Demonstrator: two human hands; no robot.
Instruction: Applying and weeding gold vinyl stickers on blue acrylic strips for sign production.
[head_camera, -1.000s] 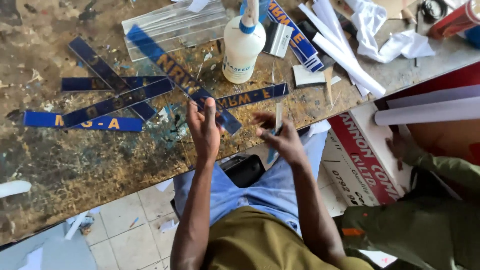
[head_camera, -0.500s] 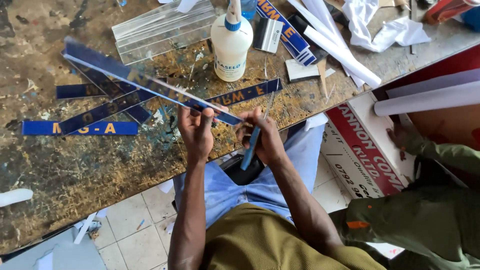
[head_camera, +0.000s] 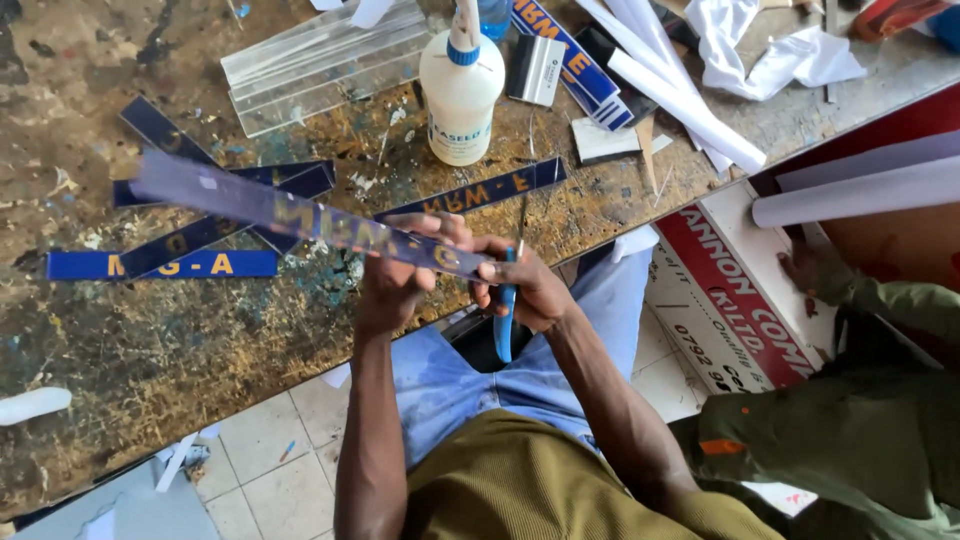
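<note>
While the left hand (head_camera: 395, 285) grips a blue lettered strip (head_camera: 300, 215), the right hand (head_camera: 530, 290) clasps a blue-handled knife (head_camera: 505, 315) off the tabletop's (head_camera: 200, 340) edge.

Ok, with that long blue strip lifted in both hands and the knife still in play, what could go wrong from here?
1. The right hand grips a blue-handled craft knife close to the left hand; a slip could cut the fingers.
2. The long blue lettered acrylic strip juts far out to the left, held only at one end, so it may flex or snap.
3. Its free end could swing into the white plastic glue bottle and tip it.
</note>
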